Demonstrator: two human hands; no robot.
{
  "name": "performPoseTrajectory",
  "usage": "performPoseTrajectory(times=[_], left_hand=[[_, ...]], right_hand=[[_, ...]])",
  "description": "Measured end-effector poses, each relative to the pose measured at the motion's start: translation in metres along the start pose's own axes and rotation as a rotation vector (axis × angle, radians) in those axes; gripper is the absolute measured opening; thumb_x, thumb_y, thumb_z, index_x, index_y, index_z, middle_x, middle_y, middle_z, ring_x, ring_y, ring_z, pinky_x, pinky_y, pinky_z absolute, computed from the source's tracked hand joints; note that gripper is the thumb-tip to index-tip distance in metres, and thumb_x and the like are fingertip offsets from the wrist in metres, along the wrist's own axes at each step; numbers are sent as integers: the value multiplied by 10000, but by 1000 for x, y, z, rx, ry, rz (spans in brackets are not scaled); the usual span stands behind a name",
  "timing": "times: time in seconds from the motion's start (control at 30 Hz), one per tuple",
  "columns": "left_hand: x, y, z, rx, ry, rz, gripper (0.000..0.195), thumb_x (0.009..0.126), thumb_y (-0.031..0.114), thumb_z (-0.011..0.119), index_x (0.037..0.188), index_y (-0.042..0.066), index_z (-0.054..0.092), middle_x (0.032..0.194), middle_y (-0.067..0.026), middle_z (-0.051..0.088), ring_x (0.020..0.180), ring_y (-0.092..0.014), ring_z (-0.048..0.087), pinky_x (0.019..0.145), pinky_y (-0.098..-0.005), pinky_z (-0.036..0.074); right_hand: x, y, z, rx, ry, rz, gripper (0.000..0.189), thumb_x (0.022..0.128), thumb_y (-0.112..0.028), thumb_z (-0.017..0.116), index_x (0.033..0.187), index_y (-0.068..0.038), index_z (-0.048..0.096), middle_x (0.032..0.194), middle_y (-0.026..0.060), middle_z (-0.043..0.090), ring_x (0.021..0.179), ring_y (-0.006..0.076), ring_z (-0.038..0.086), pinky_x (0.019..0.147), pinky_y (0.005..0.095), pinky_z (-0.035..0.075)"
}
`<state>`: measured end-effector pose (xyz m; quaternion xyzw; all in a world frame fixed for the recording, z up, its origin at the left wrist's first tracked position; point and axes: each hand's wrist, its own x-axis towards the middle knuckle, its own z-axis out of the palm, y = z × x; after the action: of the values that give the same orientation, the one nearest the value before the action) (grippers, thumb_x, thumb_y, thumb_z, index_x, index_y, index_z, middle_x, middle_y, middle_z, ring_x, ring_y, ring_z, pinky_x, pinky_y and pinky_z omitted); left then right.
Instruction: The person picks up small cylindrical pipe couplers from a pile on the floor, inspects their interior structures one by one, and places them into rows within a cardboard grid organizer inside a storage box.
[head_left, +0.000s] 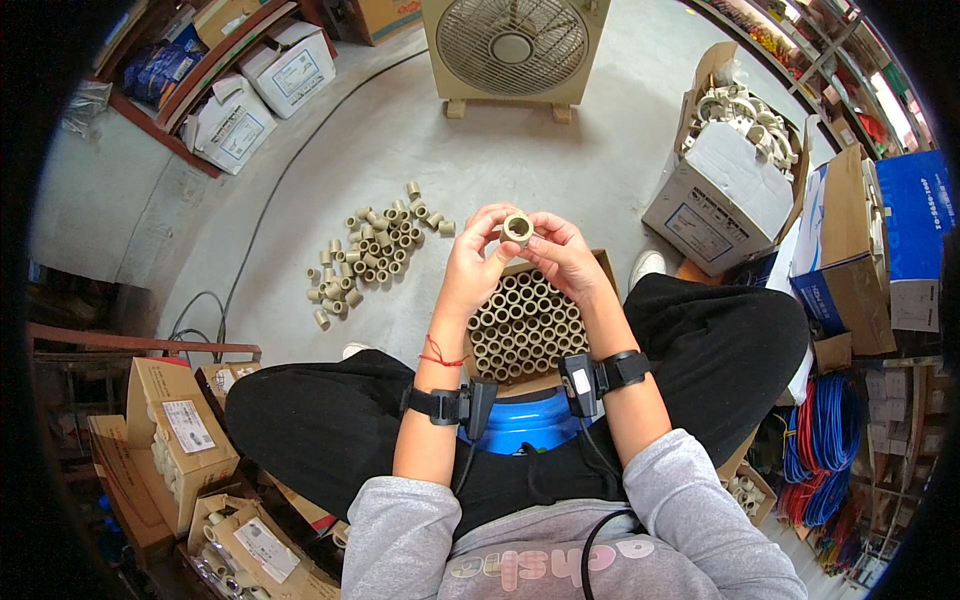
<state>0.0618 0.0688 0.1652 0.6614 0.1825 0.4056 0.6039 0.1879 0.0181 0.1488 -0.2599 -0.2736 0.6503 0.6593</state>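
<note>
Between my two hands I hold one short beige plastic pipe coupling (517, 229), its round opening facing up towards the camera. My left hand (484, 247) grips it from the left, thumb at its lower edge. From the right, my right hand (562, 251) has its fingers on the same coupling. Below the hands is an open cardboard box (606, 271) with many like couplings standing in rows, partly hidden by my hands and forearms. A loose pile of couplings (367, 255) lies on the grey floor to the left of the box.
A beige box fan (512, 49) stands on the floor ahead. At the right are a white carton of pipe clips (720, 199) and a blue-and-white carton (840, 247). Cardboard cartons (176, 442) sit at lower left. A black cable (276, 187) curves across the floor.
</note>
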Motion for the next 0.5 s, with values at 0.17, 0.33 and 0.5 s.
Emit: performPoseTrajectory(times=[0.17,0.33,0.5], left_hand=[[0,-7,0,248,64,-16,306,646,213,582,869,35,471,939,-29,415,872,-133,417,731,-255,346],[-6,-13,1,326,90,-141,266,603,177,594,829,82,490,917,-8,425,876,-139,408,703,-277,341],[-16,-38,2,234,54,-309,258,601,106,590,837,86,486,915,13,425,890,-115,403,718,-271,338]], right_hand=[[-3,2,-5,-14,78,52,215,686,-78,527,888,-23,480,848,56,497,752,129,500,669,235,431],[-8,13,-19,7,150,126,220,701,-115,516,897,-22,478,832,60,510,725,133,516,642,236,444],[-16,29,-39,-11,244,198,217,692,-119,527,882,-23,485,818,66,524,716,134,526,638,238,449]])
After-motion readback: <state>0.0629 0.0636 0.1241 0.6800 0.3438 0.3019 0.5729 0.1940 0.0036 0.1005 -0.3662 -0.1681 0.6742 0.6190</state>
